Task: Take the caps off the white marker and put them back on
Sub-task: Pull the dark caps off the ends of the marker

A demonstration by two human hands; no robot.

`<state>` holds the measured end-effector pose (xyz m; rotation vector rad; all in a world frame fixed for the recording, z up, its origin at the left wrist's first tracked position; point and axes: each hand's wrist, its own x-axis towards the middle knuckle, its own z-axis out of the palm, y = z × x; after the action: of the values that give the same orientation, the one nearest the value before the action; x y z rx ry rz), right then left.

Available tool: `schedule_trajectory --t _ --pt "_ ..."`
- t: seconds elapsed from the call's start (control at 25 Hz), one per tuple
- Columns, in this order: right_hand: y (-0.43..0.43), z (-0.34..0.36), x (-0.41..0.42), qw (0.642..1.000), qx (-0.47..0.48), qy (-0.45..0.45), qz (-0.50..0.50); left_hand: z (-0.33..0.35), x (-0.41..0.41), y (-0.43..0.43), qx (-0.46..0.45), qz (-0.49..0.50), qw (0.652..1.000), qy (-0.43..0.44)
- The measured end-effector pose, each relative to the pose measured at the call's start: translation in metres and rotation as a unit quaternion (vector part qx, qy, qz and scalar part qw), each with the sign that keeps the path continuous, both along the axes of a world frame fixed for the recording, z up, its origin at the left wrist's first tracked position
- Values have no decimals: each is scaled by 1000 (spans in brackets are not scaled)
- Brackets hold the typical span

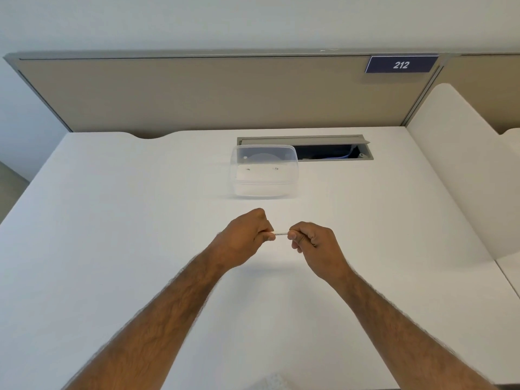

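we hold the white marker level above the white desk, one end in each hand. the left hand is curled into a loose fist, thumb and forefinger pinched on the left end. the right hand mirrors it, fingers folded and closed on the right end. only a short smooth cylindrical section of the marker shows between the fingertips; we cannot tell whether the caps are seated, as the fists cover both ends. both bare forearms reach forward from the near edge, converging toward the centre. the desk surface is matte and flat. beyond the hands, well apart, stands a clear plastic container with rounded corners. just behind it lies a grey metal cable tray, lid partly open. a beige partition carries a dark blue label reading "212".
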<state>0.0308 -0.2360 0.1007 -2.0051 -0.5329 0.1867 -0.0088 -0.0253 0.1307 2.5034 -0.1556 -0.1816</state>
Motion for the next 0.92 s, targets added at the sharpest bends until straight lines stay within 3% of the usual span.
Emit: schedule_trajectory --t 0.16,0.32,0.4,0.6,0.72,0.92 --pt "1 0 -1 1000 5 8 -1 -5 -9 -1 20 45 997 -52" --pt "0 0 -1 1000 -10 -17 5 2 1 3 -41 5 997 68" --pt "-1 -1 -3 1000 -9 8 11 4 2 3 -30 -13 996 87" --pt "1 3 -7 992 55 116 -6 7 0 0 19 -21 1000 -10" --pt "2 8 -7 991 63 121 -14 7 -5 -3 33 20 997 -65" --pt "-1 10 -3 997 33 63 3 11 -1 -7 45 -27 997 50"
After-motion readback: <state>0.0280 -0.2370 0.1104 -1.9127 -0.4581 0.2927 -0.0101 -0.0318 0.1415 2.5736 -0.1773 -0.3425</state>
